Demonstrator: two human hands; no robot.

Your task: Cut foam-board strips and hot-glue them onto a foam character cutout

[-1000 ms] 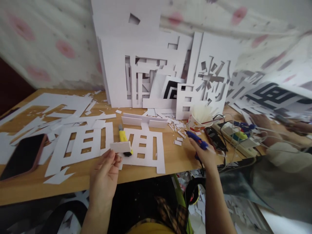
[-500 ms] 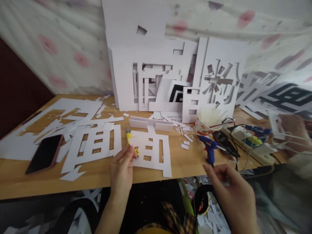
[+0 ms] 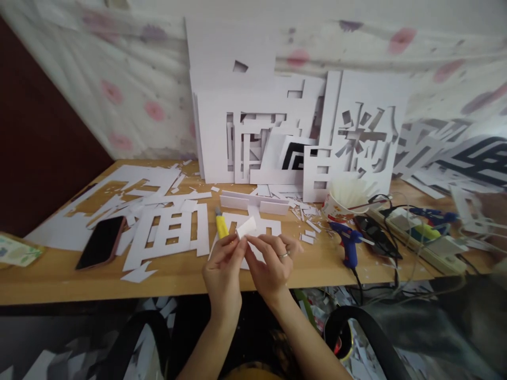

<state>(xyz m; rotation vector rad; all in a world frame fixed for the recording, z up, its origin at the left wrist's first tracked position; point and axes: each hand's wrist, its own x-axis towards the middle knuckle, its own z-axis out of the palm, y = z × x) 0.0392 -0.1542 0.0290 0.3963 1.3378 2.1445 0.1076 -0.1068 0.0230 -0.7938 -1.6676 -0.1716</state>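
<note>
White foam-board strip (image 3: 246, 228) is held just above the near edge of the table (image 3: 178, 277), tilted with its right end up, between the two hands. The left hand (image 3: 224, 264) pinches its lower left end between thumb and forefinger, the other fingers curled in. The right hand (image 3: 273, 261), a ring (image 3: 283, 255) on one finger, has its thumb and fingertips closed on the strip's lower right edge.

That is the change. A second ago the left hand held the strip alone while the right was out on the blue glue gun (image 3: 345, 240). Half a second ago the right hand was already free and coming back. Now both hands share the strip, and the gun stands untouched on the table to the right, its cord trailing off the near edge. By the look of it, the gun work is paused and the strip itself is being handled.

Just behind the hands lie a yellow utility knife (image 3: 221, 226) and a white cut-out character (image 3: 269, 228). A larger cut-out (image 3: 170, 232) and a dark phone (image 3: 101, 249) lie to the left. Farther right are a paper cup (image 3: 344, 198) of glue sticks and a power strip (image 3: 420, 237). Cut white boards (image 3: 277, 132) lean upright at the far side.
</note>
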